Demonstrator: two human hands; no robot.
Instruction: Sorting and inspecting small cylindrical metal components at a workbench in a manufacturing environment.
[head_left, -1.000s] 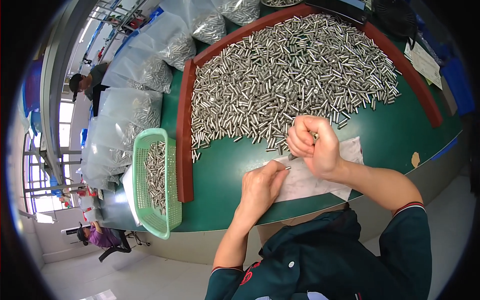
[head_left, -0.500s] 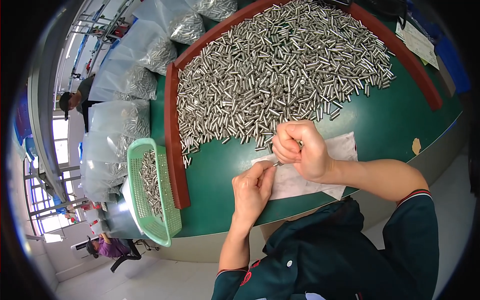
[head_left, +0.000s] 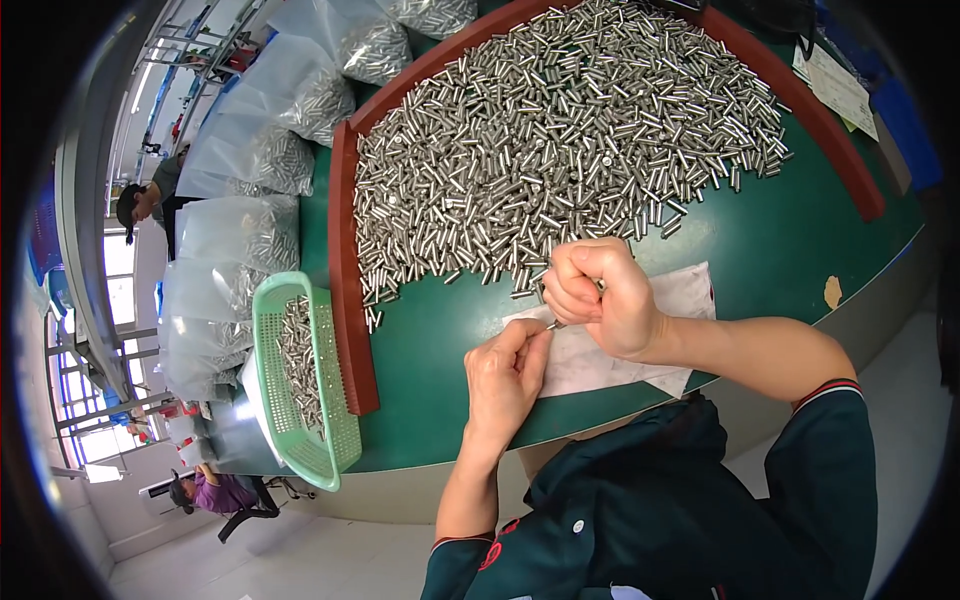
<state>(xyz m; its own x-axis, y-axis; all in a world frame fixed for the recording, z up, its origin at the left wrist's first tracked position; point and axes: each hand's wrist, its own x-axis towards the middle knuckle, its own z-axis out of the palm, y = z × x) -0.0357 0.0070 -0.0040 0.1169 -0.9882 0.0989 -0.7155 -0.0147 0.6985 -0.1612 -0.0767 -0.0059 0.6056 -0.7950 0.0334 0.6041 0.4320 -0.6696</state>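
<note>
My left hand [head_left: 505, 372] pinches a small shiny metal pin [head_left: 552, 326] between thumb and fingertips. Right beside it, my right hand [head_left: 612, 305] is closed in a fist, just above the pin's end; what lies inside the fist is mostly hidden. Under both hands a white, stained cloth [head_left: 580, 370] is spread on the green tabletop [head_left: 440, 350]. A large heap of short metal pins [head_left: 560, 140] lies beyond my hands, its near edge reaching almost to my right knuckles.
Reddish-brown bars [head_left: 345, 270] border the heap on its left, far and right sides. To the left stands a light green basket [head_left: 340, 435] holding more pins. Clear plastic bags of pins [head_left: 270, 240] line the far left. Papers [head_left: 838, 90] lie at the far right. Two people are in the background.
</note>
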